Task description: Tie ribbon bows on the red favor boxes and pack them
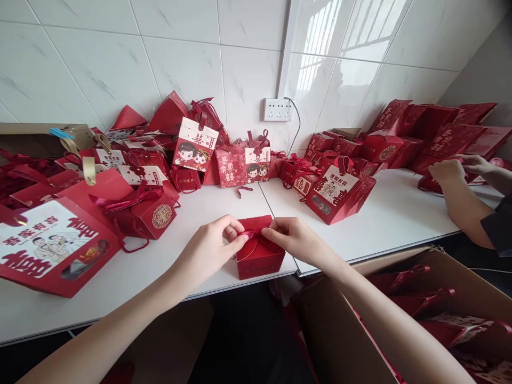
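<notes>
A small red gift box [260,264] stands at the front edge of the white table, right in front of me. Across its top runs a dark red ribbon [253,233], knotted or looped in the middle. My left hand [219,237] pinches the ribbon on the left side between thumb and fingers. On the other side, the thumb and fingers of my right hand [290,237] are closed on the ribbon too. Both hands stay close to the box top, and the fingers partly hide the ribbon's ends.
Red gift boxes [148,213] crowd the left, including a large printed one [48,245]. More printed boxes [336,192] stand right of centre. An open cardboard carton [332,320] with red bags sits below right. Another person's hands [450,173] work at far right. A socket strip [277,110] is on the wall.
</notes>
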The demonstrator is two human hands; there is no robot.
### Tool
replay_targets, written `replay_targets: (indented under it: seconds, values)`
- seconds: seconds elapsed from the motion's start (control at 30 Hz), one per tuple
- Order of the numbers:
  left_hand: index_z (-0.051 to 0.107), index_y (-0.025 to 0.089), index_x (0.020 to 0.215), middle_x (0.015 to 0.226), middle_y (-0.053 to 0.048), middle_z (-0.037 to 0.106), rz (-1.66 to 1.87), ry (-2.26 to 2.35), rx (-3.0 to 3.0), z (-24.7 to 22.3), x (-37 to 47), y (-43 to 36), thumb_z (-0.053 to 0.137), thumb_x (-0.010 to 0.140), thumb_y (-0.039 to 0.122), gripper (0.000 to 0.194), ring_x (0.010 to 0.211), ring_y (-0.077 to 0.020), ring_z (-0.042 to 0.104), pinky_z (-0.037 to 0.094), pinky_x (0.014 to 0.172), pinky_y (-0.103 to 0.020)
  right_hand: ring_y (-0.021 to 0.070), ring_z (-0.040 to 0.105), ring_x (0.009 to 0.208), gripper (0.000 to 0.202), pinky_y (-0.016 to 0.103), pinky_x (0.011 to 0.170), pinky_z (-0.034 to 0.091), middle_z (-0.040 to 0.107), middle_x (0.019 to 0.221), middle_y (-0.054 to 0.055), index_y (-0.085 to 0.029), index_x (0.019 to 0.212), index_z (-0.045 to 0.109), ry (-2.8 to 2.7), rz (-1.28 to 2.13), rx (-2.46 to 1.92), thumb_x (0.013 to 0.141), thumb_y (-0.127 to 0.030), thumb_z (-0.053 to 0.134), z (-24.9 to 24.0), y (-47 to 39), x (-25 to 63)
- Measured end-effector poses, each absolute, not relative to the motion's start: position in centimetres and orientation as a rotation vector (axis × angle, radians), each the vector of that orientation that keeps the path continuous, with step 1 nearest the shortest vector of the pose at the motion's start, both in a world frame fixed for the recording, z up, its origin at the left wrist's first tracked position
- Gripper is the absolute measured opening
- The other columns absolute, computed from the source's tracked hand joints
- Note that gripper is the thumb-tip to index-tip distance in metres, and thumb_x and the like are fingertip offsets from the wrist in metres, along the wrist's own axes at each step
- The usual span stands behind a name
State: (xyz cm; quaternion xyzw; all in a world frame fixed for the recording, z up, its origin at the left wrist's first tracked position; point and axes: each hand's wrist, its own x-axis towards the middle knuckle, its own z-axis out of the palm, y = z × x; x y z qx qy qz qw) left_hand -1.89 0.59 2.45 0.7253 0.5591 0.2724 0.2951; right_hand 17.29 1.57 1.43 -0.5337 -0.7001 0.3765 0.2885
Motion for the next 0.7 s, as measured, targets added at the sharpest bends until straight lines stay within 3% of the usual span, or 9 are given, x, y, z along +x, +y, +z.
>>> replay_targets:
  seconds: [0.1,0.23,0.47,0.7]
  values:
    - [0.060,0.021,0.073,0.079,-0.001,0.066,0.774,1.436,2.002,2.2,-2.3,0.9,0.055,0.078,0.038,0.019,0.075,-0.0168,0.062,0.050,0.067,-0.025,0.0080,0.034,0.052,0.036,0.022,0.048,0.026,0.042,0.054,-0.005,-0.016,0.061,0.052,-1.879,1.094,-1.373,0.077,-0.049,0.052,1.2,1.6,17.9]
    - [0.062,0.020,0.076,0.081,-0.001,0.067,0.826,1.326,1.968,1.8,-2.5,1.5,0.056,0.078,0.035,0.016,0.080,-0.0169,0.061,0.049,0.077,-0.028,0.0080,0.033,0.053,0.037,0.023,0.050,0.027,0.041,0.056,-0.005,-0.016,0.062,0.051,-1.871,1.159,-1.331,0.078,-0.049,0.052,1.2,1.6,18.4]
    - [0.063,0.019,0.078,0.079,-0.003,0.066,0.764,1.367,1.908,1.3,-3.0,2.3,0.059,0.076,0.041,0.022,0.077,-0.0183,0.061,0.048,0.071,-0.029,0.0080,0.032,0.055,0.035,0.022,0.052,0.028,0.039,0.058,-0.005,-0.016,0.061,0.048,-1.840,1.219,-1.303,0.078,-0.046,0.051,1.3,1.4,18.9]
    - [0.062,0.019,0.077,0.079,-0.002,0.067,0.756,1.309,1.834,1.0,-3.5,2.5,0.062,0.074,0.037,0.018,0.079,-0.0173,0.061,0.047,0.076,-0.028,0.0082,0.030,0.057,0.038,0.023,0.054,0.026,0.036,0.058,-0.005,-0.016,0.060,0.047,-1.849,1.341,-1.243,0.077,-0.050,0.054,0.6,1.8,19.7]
